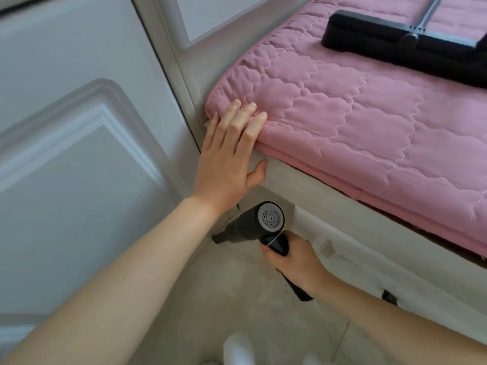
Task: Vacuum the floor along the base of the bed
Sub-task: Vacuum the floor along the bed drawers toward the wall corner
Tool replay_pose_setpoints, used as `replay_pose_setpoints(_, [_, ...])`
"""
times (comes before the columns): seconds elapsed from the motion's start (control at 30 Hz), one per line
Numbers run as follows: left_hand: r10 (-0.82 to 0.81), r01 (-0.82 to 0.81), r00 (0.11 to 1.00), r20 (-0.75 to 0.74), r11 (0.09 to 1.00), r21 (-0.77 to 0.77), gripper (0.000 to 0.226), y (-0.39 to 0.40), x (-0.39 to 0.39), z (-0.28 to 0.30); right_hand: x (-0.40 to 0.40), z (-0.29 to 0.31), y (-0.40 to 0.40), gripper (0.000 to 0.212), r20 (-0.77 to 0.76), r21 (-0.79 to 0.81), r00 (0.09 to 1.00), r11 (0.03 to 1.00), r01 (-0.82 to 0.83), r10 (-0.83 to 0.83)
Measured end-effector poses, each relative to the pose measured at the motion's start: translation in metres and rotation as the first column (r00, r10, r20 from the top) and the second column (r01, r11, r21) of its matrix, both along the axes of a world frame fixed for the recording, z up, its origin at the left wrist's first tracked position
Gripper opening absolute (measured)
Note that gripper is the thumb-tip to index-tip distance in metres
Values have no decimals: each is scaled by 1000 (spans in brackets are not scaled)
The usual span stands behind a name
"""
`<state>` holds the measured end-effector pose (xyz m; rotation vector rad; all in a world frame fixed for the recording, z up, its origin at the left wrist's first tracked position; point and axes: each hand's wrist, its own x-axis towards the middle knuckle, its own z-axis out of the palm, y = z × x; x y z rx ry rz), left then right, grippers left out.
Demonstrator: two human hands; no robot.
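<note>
Pale, speckled floor (237, 293) fills the lower middle, hemmed by a white panelled door (79, 154) on the left and a white bed frame (350, 233) on the right. On the frame lies a pink quilted mattress pad (369, 122), and across its far part rests a black floor-brush head (411, 48) on a metal tube (432, 9). The left hand (232, 156) rests flat on the near corner of the pad, fingers (247, 119) straight and slightly apart over the top edge, thumb against the frame's side. Lower down, the right hand (297, 259) grips the handle of a black handheld vacuum (253, 227), fingers curled around it. The vacuum sits low at the foot of the bed, its nozzle pointing into the corner where door, frame and floor meet; its round grey rear vent faces the camera. White socked toes (237, 349) show at the bottom edge
</note>
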<state>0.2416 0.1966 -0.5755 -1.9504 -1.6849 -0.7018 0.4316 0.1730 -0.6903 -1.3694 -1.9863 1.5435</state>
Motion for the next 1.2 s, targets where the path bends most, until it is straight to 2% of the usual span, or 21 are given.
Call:
replay_pose_setpoints(0.1, [-6,6,1000,18,1000,0,65,0,0,-1,3,-2,0,49,29,54,1000,999,-6,5])
replay_pose_setpoints(0.27, [-28,27,996,86,1000,5,62,1,5,-2,11,-11,1,39,74,142,997,990,17,-28])
replay_pose_setpoints(0.77, [-64,61,989,135,998,27,59,-1,1,-9,6,-1,-12,42,120,143,990,988,59,-77])
replay_pose_setpoints(0.87, [-61,57,983,172,998,28,59,-2,4,-11,1,-1,-12,43,99,146,989,985,93,-108])
replay_pose_setpoints(0.97, [-74,70,985,153,997,30,59,-2,1,-11,0,0,-11,45,23,150,996,985,86,-91])
replay_pose_setpoints(1.03, [-70,66,986,151,997,35,58,-1,1,-10,1,1,-9,46,29,172,997,983,72,-78])
replay_pose_setpoints(1.13, [-57,47,974,220,998,53,53,-1,9,-4,4,0,-4,46,116,249,991,968,35,-65])
replay_pose_setpoints(1.2, [-48,27,957,285,997,77,50,2,13,9,6,0,-3,40,90,291,994,956,33,-62])
